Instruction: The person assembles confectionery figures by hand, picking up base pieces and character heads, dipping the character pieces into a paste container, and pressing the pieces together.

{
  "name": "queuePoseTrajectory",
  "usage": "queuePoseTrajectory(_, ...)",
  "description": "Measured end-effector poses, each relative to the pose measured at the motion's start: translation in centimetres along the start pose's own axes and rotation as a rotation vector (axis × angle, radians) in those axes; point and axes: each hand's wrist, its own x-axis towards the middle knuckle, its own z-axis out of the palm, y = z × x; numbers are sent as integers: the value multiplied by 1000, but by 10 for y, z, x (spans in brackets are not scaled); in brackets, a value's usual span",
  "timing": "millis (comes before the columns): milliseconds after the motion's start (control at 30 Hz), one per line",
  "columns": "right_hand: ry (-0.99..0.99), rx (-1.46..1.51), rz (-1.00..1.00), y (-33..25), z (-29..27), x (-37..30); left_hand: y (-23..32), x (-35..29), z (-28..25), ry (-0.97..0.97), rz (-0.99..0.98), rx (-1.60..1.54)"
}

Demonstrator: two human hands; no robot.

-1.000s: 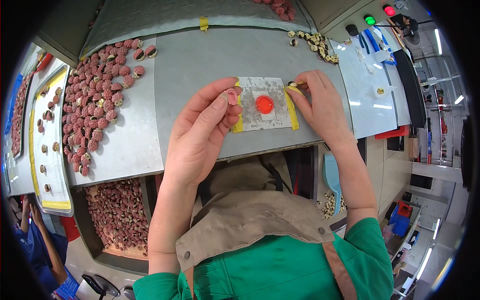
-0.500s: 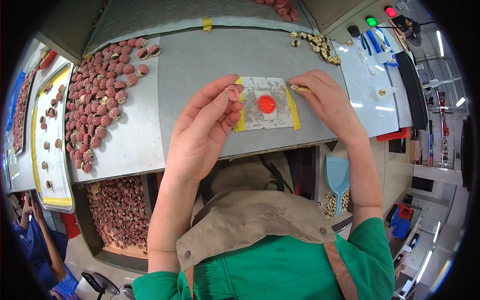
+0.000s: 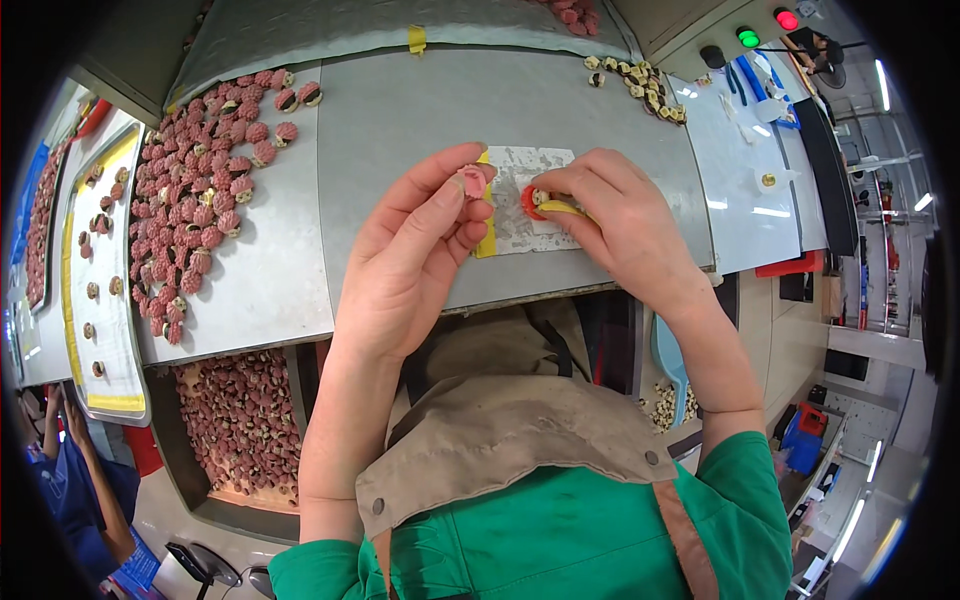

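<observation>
Left hand point(image 3: 408, 232) pinches pink piece point(image 3: 475, 181), thumb to fingers; right hand point(image 3: 632, 222) pinches small pale-and-dark piece point(image 3: 541, 197) at red disc point(image 3: 528, 204) on grey plate point(image 3: 511, 241) — contact, can't tell. I'd keep it level, right grip light — left gentle too, pink looks crushable

Shell point(image 3: 474, 182) pink, tool point(image 3: 563, 207) yel., disc point(image 3: 528, 198) red, plate point(image 3: 512, 238) wht w/ gry mottling.

Legible text, labels, brands, numbers, signs: none | control panel point(image 3: 695, 38) with lit lamps point(image 3: 748, 38), upper right: no readable marking | blue item point(image 3: 137, 574), lower left: any print too small to tell | shelving point(image 3: 893, 335), far right: detail too small to read
</observation>
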Motion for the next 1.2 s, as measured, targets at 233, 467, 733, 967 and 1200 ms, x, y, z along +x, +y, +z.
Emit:
queuePoseTrajectory(233, 58, 57, 30, -3, 2, -1, 0, -1, -1, -12, 6, 3)
queuePoseTrajectory(467, 23, 91, -9, -7, 3, 2, 0, -2, -2, -19, 7, 16)
queuePoseTrajectory(733, 32, 14, -58, -4, 1, 2, 3, -3, 0, -3, -21, 3)
queuePoseTrajectory(967, 62, -6, -47, -4, 6, 3, 3, -2, 0, 6, -7, 14)
queuePoseTrajectory(1200, 5, 30, -97, 0, -1, 2, 0, -4, -5, -37, -21, -43)
